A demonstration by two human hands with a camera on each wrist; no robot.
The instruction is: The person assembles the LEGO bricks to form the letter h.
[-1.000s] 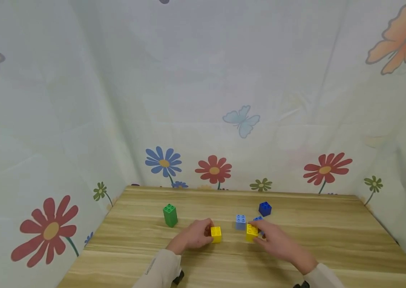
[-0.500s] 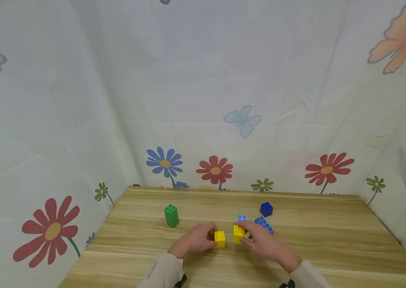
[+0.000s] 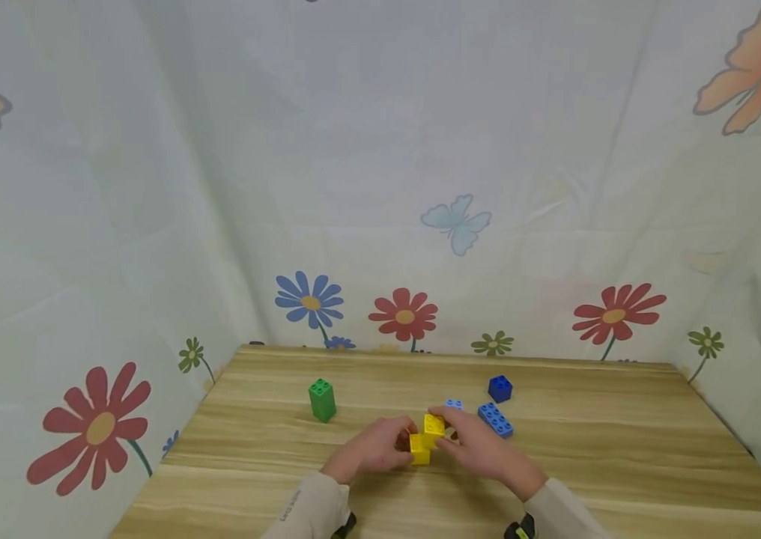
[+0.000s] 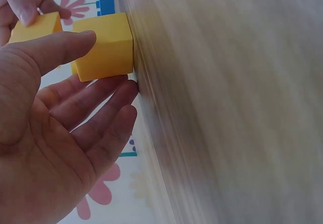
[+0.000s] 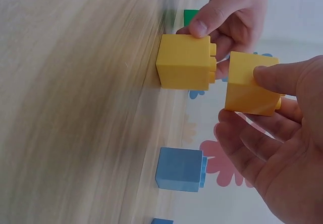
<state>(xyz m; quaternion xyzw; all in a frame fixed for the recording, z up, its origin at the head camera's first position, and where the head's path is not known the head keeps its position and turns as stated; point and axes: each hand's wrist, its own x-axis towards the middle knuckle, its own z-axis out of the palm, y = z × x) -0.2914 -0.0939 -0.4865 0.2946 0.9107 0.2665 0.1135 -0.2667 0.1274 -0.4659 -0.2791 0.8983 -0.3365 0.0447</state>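
Note:
My left hand (image 3: 378,446) pinches a yellow block (image 3: 420,451) between thumb and fingers, down on the wooden table. Slightly above it and to the right, my right hand (image 3: 478,443) holds a second yellow block (image 3: 434,426). In the right wrist view a gap shows between the studs of the lower yellow block (image 5: 185,61) and the base of the raised yellow block (image 5: 252,82). Behind my right hand a light blue block (image 3: 454,405) is partly hidden in the head view; the right wrist view shows the light blue block (image 5: 180,169) standing on the table.
A tall green block (image 3: 322,400) stands to the left on the wooden table (image 3: 273,479). At the right lie a longer blue block (image 3: 495,420) and a dark blue block (image 3: 500,388). A flower-printed cloth (image 3: 522,150) hangs behind the table.
My right hand has carried its yellow block leftward and up, close above the other one. The left hand has shifted a little to the right with its block.

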